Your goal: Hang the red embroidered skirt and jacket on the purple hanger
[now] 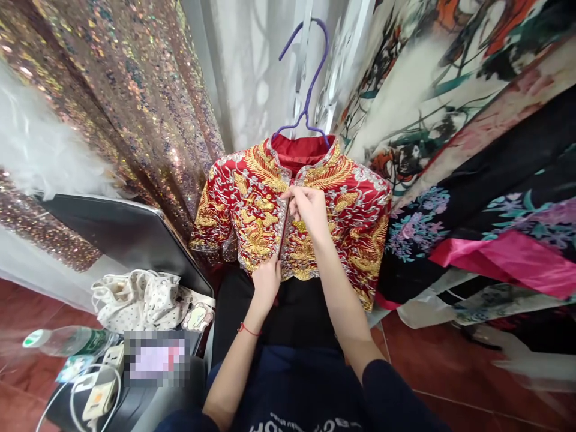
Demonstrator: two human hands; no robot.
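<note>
A red jacket (256, 210) with dense gold and silver embroidery hangs from a purple hanger (310, 90), its front facing me. My left hand (267, 279) is closed on the lower front edge, by the bottom of the centre opening. Higher up, just below the stand collar, my right hand (308, 207) pinches the top of that opening. Its fingers cover the exact spot they grip, so a zipper pull there cannot be made out. Between the two hands the front edges run close together in a narrow dark red line. Black cloth lies over my lap under the jacket's hem.
Sequined fabric (135, 78) and white feathery trim hang at left, beside a dark laptop-like panel (126, 234). Below are a spotted cloth (139, 300), a plastic bottle (72, 341), a power strip (101, 396) and cables. Printed garments (423, 120) hang at right above red floor tiles (432, 366).
</note>
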